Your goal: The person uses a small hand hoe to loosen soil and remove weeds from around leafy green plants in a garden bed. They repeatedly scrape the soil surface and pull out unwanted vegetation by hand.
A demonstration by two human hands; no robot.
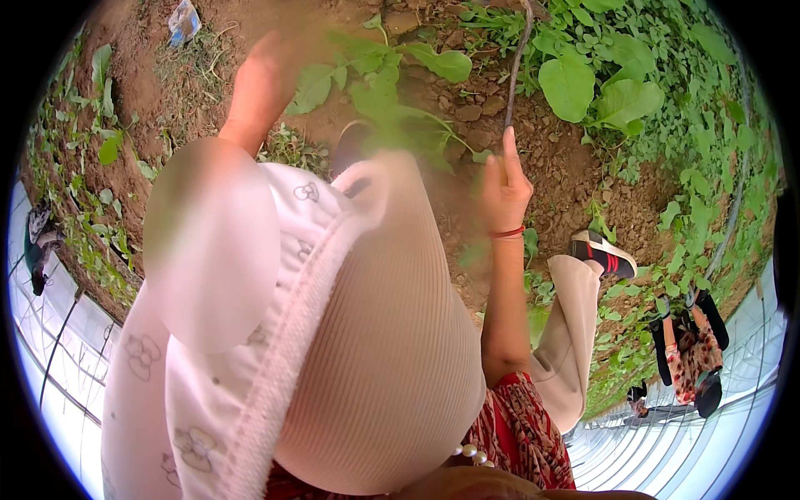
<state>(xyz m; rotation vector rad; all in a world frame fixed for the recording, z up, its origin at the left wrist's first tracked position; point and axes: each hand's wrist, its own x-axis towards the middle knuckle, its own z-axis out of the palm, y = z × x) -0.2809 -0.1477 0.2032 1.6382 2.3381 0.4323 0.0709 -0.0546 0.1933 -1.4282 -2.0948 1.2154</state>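
Note:
My left hand (265,78) reaches over bare soil at the upper left, beside a broad-leaved green plant (375,81). Its fingers are blurred, so whether it holds anything is unclear. My right hand (509,187), with a red band at the wrist, is right of that plant. Its fingers are closed around the lower end of a thin, dark, bent rod (517,69), with the index finger lying along it. The rod runs up past the leaves, its far end beyond the view. White printed cloth (237,375) and pale ribbed cloth (387,325) cover the middle.
Dense leafy plants (631,75) grow along the right. A crumpled plastic piece (184,24) lies on the soil. My shoe (603,253) rests at the plants' edge. Another person (694,356) bends among plants at the right; one more figure (39,250) is at the far left.

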